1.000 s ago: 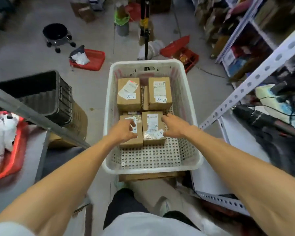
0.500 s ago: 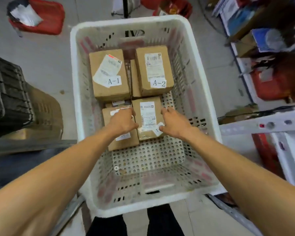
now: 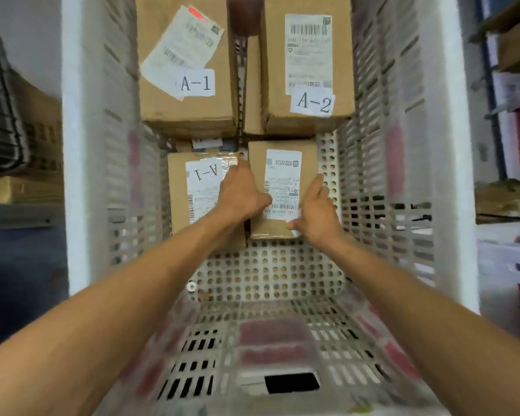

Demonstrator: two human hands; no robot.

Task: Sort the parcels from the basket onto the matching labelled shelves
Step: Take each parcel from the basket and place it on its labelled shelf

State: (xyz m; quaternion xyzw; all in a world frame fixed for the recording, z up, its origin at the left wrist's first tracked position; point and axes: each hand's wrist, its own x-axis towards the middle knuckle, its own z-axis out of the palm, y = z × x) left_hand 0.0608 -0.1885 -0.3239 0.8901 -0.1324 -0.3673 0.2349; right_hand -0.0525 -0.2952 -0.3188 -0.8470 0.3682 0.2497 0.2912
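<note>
Small parcel (image 3: pixel 282 187) is lying in basket (image 3: pixel 81 145), 6 o'clock of A-2 box (image 3: pixel 308 64). Left hand (image 3: pixel 240 195) and right hand (image 3: pixel 315 210) are gripping its sides.

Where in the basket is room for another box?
The bare holed floor between the small parcel and the near wall of the basket is free. A thin strip runs between that parcel and the right wall. The far end is packed: A-1 box, A-2 box. The left hand and right hand grip the small parcel.

head cam | worn on the person's head | faces forward and steeply down | close over the white basket (image 3: pixel 81 163), its rim cropped at the frame edges
</note>
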